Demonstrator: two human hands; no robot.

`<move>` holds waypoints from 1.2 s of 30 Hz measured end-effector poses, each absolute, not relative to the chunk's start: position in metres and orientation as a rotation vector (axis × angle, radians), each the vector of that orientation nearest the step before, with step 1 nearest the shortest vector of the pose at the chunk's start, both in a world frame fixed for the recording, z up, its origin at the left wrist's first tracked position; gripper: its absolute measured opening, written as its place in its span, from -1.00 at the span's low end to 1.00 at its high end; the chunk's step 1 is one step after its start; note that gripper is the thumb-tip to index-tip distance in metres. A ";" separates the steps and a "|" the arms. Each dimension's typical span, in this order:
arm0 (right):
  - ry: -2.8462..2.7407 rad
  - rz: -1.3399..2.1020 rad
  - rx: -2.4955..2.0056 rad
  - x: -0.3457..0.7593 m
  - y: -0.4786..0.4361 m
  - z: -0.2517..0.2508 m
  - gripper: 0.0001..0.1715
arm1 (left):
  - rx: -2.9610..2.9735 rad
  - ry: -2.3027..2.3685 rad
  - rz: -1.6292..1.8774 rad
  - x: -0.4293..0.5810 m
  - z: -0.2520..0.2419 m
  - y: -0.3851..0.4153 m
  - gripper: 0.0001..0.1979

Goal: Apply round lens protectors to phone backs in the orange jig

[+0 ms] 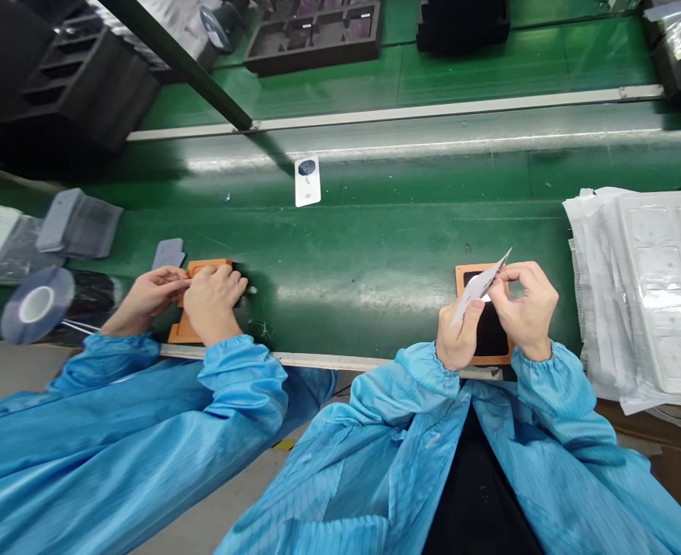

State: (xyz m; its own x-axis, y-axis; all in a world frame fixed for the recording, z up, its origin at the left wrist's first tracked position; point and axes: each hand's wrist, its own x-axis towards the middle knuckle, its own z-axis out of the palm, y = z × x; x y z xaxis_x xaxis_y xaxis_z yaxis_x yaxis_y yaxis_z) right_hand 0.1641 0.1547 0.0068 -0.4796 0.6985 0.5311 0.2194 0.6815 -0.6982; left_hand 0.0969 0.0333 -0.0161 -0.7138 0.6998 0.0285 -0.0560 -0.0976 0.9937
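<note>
A thin white card or sheet (474,294) is pinched between the thumb and fingers of my left hand (457,338), tilted with one corner pointing up. My right hand (526,299) is closed at the card's right edge, thumb and forefinger together; whatever sits between those fingertips is too small to make out. Below both hands, an orange frame-like fixture (463,271) lies at the front edge of the bench, with a dark, flat, screen-like piece (491,333) inside it. My hands and the card cover part of the fixture.
To the left, a co-worker's hands (213,301) work over another orange fixture (184,331). A white card with a dark oval (308,193) lies mid-bench. Stacked clear trays (664,308) stand at right. A tape roll (35,305) and black trays (317,50) are also around.
</note>
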 end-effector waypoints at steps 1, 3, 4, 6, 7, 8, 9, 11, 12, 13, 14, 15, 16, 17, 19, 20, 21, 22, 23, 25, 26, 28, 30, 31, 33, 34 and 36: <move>-2.040 0.735 -0.765 0.169 0.163 0.003 -0.90 | 0.593 1.588 1.882 0.090 -0.016 0.035 -0.40; -2.048 0.799 -0.948 0.183 0.183 -0.004 -0.94 | 0.356 1.417 1.955 0.070 -0.014 0.036 -0.34; -2.042 0.813 -1.053 0.190 0.191 -0.006 -0.96 | 0.257 1.344 2.001 0.060 -0.012 0.036 -0.32; -2.022 0.795 -1.182 0.202 0.199 -0.006 -0.95 | 0.145 1.280 2.080 0.044 -0.010 0.036 -0.31; -2.021 0.777 -1.177 0.205 0.197 -0.004 -0.93 | 0.135 1.291 2.106 0.041 -0.011 0.037 -0.31; -2.033 0.766 -1.128 0.205 0.192 0.000 -0.90 | 0.155 1.319 2.118 0.041 -0.012 0.037 -0.32; -2.055 0.762 -1.048 0.202 0.183 0.003 -0.88 | 0.208 1.357 2.107 0.045 -0.014 0.038 -0.33; -2.116 0.744 -0.876 0.190 0.162 0.010 -0.85 | 0.387 1.468 2.027 0.060 -0.019 0.039 -0.37; -2.143 0.716 -0.815 0.183 0.153 0.011 -0.84 | 0.496 1.544 1.969 0.068 -0.022 0.039 -0.39; -2.158 0.676 -0.779 0.175 0.146 0.012 -0.83 | 0.609 1.625 1.904 0.076 -0.023 0.039 -0.41; -2.164 0.632 -0.761 0.169 0.141 0.010 -0.82 | 0.714 1.701 1.847 0.082 -0.023 0.038 -0.43; -2.160 0.588 -0.755 0.164 0.139 0.009 -0.82 | 0.809 1.760 1.803 0.087 -0.023 0.037 -0.44; -2.155 0.552 -0.756 0.161 0.138 0.006 -0.82 | 0.898 1.794 1.780 0.090 -0.021 0.036 -0.44; -2.148 0.525 -0.760 0.159 0.138 0.004 -0.81 | 0.983 1.801 1.776 0.091 -0.020 0.035 -0.44; -2.140 0.497 -0.774 0.160 0.140 0.002 -0.80 | 1.120 1.764 1.803 0.090 -0.017 0.034 -0.45; -2.138 0.495 -0.783 0.161 0.140 0.002 -0.80 | 1.169 1.742 1.821 0.090 -0.016 0.034 -0.46; -2.137 0.499 -0.792 0.162 0.140 0.003 -0.80 | 1.204 1.722 1.838 0.089 -0.016 0.034 -0.47; -2.136 0.506 -0.798 0.162 0.140 0.004 -0.80 | 1.221 1.706 1.853 0.090 -0.016 0.034 -0.49; -2.134 0.512 -0.800 0.163 0.139 0.005 -0.81 | 1.226 1.689 1.864 0.091 -0.017 0.034 -0.50; -2.118 0.520 -0.794 0.162 0.136 0.008 -0.81 | 1.209 1.650 1.883 0.095 -0.019 0.034 -0.51; -2.107 0.522 -0.788 0.160 0.135 0.008 -0.81 | 1.179 1.633 1.885 0.097 -0.020 0.034 -0.51; -2.089 0.544 -0.789 0.157 0.137 0.009 -0.81 | 1.048 1.611 1.868 0.099 -0.021 0.035 -0.50; -2.093 0.624 -0.838 0.156 0.148 0.006 -0.83 | 0.775 1.561 1.876 0.094 -0.021 0.037 -0.50; -2.092 0.683 -0.900 0.158 0.157 0.004 -0.86 | 0.596 1.497 1.893 0.088 -0.020 0.039 -0.49; -2.075 0.800 -1.124 0.168 0.182 -0.005 -0.90 | 0.239 1.316 1.938 0.069 -0.018 0.040 -0.50; -2.077 0.835 -1.263 0.175 0.196 -0.010 -0.91 | 0.101 1.231 1.961 0.058 -0.016 0.039 -0.52; -2.157 0.810 -1.536 0.193 0.221 -0.021 -0.91 | -0.034 1.143 1.993 0.037 -0.013 0.034 -0.53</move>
